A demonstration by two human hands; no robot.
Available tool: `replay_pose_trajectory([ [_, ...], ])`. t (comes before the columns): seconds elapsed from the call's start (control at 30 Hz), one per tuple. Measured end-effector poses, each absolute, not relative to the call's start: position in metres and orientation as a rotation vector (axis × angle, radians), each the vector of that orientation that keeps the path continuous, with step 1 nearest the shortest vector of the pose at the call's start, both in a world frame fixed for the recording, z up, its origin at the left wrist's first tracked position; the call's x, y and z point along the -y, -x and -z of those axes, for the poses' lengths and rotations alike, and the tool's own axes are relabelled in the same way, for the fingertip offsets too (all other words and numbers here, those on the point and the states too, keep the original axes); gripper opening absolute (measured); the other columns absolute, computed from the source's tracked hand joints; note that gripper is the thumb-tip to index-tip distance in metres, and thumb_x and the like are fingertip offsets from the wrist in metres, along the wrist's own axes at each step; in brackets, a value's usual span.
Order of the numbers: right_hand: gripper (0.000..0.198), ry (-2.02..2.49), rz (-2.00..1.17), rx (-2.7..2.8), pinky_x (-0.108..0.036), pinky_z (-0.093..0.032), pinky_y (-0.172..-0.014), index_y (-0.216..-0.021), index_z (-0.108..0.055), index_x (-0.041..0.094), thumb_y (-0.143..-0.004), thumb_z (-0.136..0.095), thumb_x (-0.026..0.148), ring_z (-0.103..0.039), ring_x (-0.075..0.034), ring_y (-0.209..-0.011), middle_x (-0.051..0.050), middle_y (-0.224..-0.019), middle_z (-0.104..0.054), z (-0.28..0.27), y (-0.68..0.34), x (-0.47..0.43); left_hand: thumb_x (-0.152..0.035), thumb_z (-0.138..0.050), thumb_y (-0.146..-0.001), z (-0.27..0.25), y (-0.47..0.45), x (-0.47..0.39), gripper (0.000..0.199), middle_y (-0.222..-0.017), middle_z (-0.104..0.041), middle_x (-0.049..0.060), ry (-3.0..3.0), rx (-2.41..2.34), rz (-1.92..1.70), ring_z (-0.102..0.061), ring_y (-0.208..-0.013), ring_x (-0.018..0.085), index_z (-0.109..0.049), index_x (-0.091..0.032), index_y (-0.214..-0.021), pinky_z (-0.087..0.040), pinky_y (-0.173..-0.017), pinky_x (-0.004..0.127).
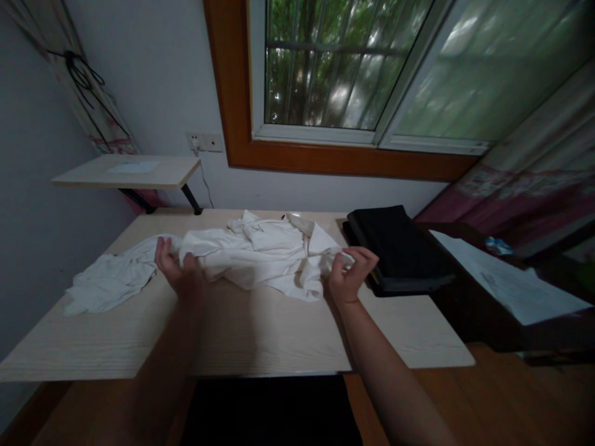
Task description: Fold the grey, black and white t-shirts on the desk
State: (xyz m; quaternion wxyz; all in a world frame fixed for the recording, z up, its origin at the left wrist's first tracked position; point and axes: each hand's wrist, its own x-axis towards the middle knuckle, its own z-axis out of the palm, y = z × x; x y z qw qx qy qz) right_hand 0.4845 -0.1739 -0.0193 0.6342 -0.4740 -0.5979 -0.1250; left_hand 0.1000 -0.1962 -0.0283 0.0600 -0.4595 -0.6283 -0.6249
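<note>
A rumpled white shirt (260, 257) lies stretched across the desk in front of me, its cloth bunched and creased. One long loose part trails off to the left, past my left hand (179, 266), whose curled fingers grip the cloth at that side. At the opposite end, my right hand (351, 272) pinches a fold between thumb and fingers. A stiffer, collar-like piece stands up near the shirt's right end. Between my hands the cloth rests mostly on the desktop.
The pale wooden desk (279, 341) carries a black folder or case (400, 248) close to my right hand. A small raised shelf (125, 172) stands at the back left. White sheets (506, 279) lie on dark furniture at right. Behind are a window (344, 68) and wall sockets (204, 142).
</note>
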Motion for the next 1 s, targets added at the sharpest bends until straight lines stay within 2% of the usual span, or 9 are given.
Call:
replay_pose_trajectory([
  [0.13,0.022,1.032,0.17,2.017,-0.05,-0.044,-0.106,-0.113,-0.068,0.025,-0.094,-0.057,0.023,-0.056,-0.028,-0.121,-0.01,-0.126,-0.062,0.02,-0.468,0.174,-0.027,-0.045,-0.098,0.027,-0.119,0.198,0.029,-0.138,-0.064,0.008,1.949,1.617,1.511,-0.042,-0.147,0.027,-0.065,-0.024,-0.118,-0.029,-0.124,0.055],
  [0.3,0.033,1.199,0.002,2.381,-0.044,-0.045,-0.107,-0.129,-0.067,0.024,-0.1,-0.056,0.033,-0.058,-0.028,-0.125,-0.011,-0.142,-0.061,0.022,-0.452,0.172,-0.027,-0.043,-0.1,0.036,-0.149,0.196,0.034,-0.139,-0.065,0.008,2.533,1.592,0.931,-0.046,-0.144,0.027,-0.066,-0.023,-0.124,-0.033,-0.122,0.056],
  [0.43,0.034,1.331,-0.03,2.415,-0.041,-0.046,-0.101,-0.128,-0.069,0.023,-0.101,-0.054,0.038,-0.062,-0.027,-0.117,-0.011,-0.128,-0.071,0.014,-0.451,0.175,-0.032,-0.043,-0.103,0.04,-0.158,0.201,0.035,-0.131,-0.067,0.01,2.549,1.624,0.726,-0.053,-0.133,0.026,-0.067,-0.021,-0.125,-0.036,-0.12,0.052],
  [0.57,0.037,1.343,-0.184,2.456,-0.031,-0.047,-0.084,-0.101,-0.077,0.022,-0.105,-0.045,0.041,-0.068,-0.022,-0.094,-0.009,-0.099,-0.078,-0.002,-0.449,0.181,-0.036,-0.038,-0.106,0.037,-0.155,0.199,0.037,-0.112,-0.068,0.01,2.477,1.688,0.662,-0.06,-0.111,0.025,-0.071,-0.021,-0.111,-0.042,-0.11,0.049],
  [0.67,0.044,1.232,-0.487,2.573,-0.027,-0.044,-0.071,-0.082,-0.075,0.02,-0.104,-0.046,0.044,-0.067,-0.018,-0.075,-0.005,-0.079,-0.076,-0.017,-0.444,0.186,-0.034,-0.039,-0.105,0.036,-0.148,0.195,0.036,-0.099,-0.067,0.009,2.413,1.778,0.623,-0.06,-0.102,0.025,-0.072,-0.022,-0.097,-0.044,-0.103,0.048],
  [0.73,0.038,1.073,-0.83,2.639,-0.025,-0.043,-0.066,-0.086,-0.075,0.019,-0.102,-0.049,0.042,-0.065,-0.015,-0.067,-0.003,-0.076,-0.075,-0.025,-0.44,0.187,-0.033,-0.042,-0.103,0.037,-0.144,0.193,0.032,-0.097,-0.067,0.01,2.354,1.857,0.622,-0.06,-0.101,0.026,-0.07,-0.022,-0.092,-0.044,-0.103,0.049],
  [0.83,0.033,0.912,-1.207,2.569,-0.024,-0.048,-0.066,-0.107,-0.075,0.018,-0.101,-0.048,0.035,-0.067,-0.013,-0.066,-0.002,-0.088,-0.077,-0.034,-0.433,0.179,-0.03,-0.048,-0.098,0.038,-0.14,0.192,0.023,-0.102,-0.067,0.011,2.234,1.988,0.664,-0.061,-0.103,0.027,-0.069,-0.02,-0.095,-0.041,-0.107,0.05],
  [0.9,0.033,0.936,-1.089,2.496,-0.027,-0.052,-0.074,-0.112,-0.075,0.019,-0.102,-0.047,0.032,-0.07,-0.015,-0.075,-0.005,-0.098,-0.078,-0.035,-0.429,0.163,-0.029,-0.052,-0.094,0.038,-0.14,0.193,0.022,-0.109,-0.067,0.012,2.192,2.022,0.681,-0.061,-0.106,0.028,-0.069,-0.019,-0.103,-0.04,-0.109,0.05],
  [1.0,0.027,1.049,-0.639,2.405,-0.035,-0.05,-0.095,-0.109,-0.078,0.02,-0.099,-0.055,0.027,-0.07,-0.021,-0.1,-0.01,-0.114,-0.076,-0.029,-0.423,0.131,-0.027,-0.055,-0.09,0.038,-0.141,0.194,0.03,-0.119,-0.065,0.013,2.202,2.005,0.687,-0.06,-0.114,0.029,-0.068,-0.019,-0.116,-0.037,-0.113,0.05],
])
